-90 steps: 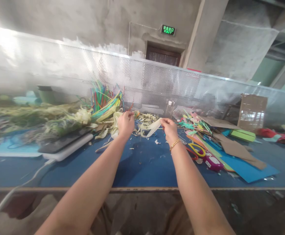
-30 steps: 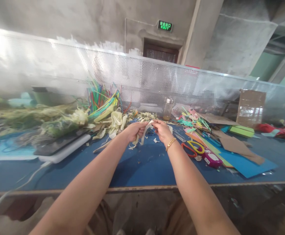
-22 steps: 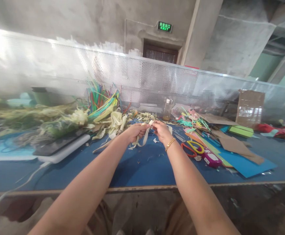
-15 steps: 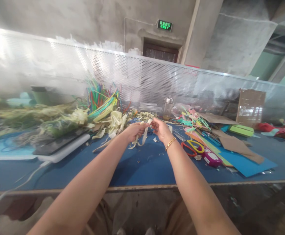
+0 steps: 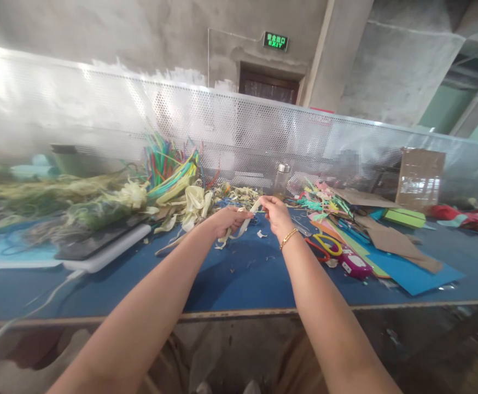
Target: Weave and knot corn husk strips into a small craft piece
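Over the middle of the blue table (image 5: pixel 243 284), my left hand (image 5: pixel 229 220) is closed on a pale cream strip (image 5: pixel 250 213), with loose ends dangling under the fingers. The strip slants up to my right hand (image 5: pixel 277 212), whose thumb and fingers pinch its upper end. A small gap separates the two hands. A gold bracelet (image 5: pixel 289 238) circles my right wrist. Behind the hands lies a heap of crumpled cream strips (image 5: pixel 196 203). White scraps (image 5: pixel 261 234) rest on the table below them.
Yellow-handled scissors (image 5: pixel 328 244), a red handle and a purple object (image 5: pixel 354 264) lie right, beside blue sheets (image 5: pixel 421 273) and cardboard. A glass bottle (image 5: pixel 281 180) stands behind. Left are bright thin stems (image 5: pixel 163 164), green fibres and a white-edged device (image 5: pixel 110 249) with a cable.
My right hand has moved a little right, away from my left hand, and a longer stretch of the cream strip now shows between them. My left hand has hardly moved.
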`<state>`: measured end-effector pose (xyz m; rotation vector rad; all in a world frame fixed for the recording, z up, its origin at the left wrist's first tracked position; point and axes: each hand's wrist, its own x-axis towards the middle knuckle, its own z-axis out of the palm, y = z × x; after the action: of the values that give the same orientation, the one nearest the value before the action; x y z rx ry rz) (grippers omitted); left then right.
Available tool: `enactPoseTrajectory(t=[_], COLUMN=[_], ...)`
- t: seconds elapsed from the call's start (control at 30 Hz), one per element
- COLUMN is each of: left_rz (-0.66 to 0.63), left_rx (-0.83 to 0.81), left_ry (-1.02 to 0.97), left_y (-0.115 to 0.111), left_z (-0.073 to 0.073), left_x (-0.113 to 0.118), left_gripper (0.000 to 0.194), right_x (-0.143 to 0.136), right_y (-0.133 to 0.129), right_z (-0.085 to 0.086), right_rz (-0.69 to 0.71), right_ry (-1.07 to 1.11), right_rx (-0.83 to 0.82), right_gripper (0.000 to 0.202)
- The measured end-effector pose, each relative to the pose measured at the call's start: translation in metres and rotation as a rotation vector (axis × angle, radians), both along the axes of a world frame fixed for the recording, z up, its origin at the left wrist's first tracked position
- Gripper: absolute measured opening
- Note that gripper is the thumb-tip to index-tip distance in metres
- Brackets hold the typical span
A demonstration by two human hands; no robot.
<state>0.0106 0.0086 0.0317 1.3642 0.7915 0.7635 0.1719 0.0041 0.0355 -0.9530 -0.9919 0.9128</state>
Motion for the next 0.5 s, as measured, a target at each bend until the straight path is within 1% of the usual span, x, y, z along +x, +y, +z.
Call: enactPoseTrajectory(t=[0.13,0.2,0.33,0.37,0.43,0.5], left_rz=[0.007,0.044,0.133,0.148,0.174,0.183], left_rx=[-0.001,-0.012,-0.112,-0.144,-0.181,-0.176], left_ry=[0.029,-0.001,-0.133,-0.154,-0.166,-0.156], left_y=[-0.003,-0.003,0.0,0.0,0.001,0.001], left_z=[0.003,0.003,0.006,0.007,0.007,0.006], left_x=[0.0,0.001,-0.001,-0.002,-0.002,0.0], left_gripper=[0.035,0.031,0.009,0.007,0.014,0.016], right_x=[0.005,0.007,0.011,0.011,0.011,0.008], right_y=[0.006,0.008,0.007,0.006,0.001,-0.005], right_z=[-0.003,-0.004,-0.001,0.0,0.004,0.006], right_rz=[0.0,0.002,-0.022,-0.013,0.064,0.247], right_ry=[0.026,0.04,0.052,0.047,0.027,-0.013], right_rx=[-0.031,-0.032,-0.007,-0.001,0.004,0.007], right_gripper=[0.03,0.03,0.028,0.028,0.029,0.03])
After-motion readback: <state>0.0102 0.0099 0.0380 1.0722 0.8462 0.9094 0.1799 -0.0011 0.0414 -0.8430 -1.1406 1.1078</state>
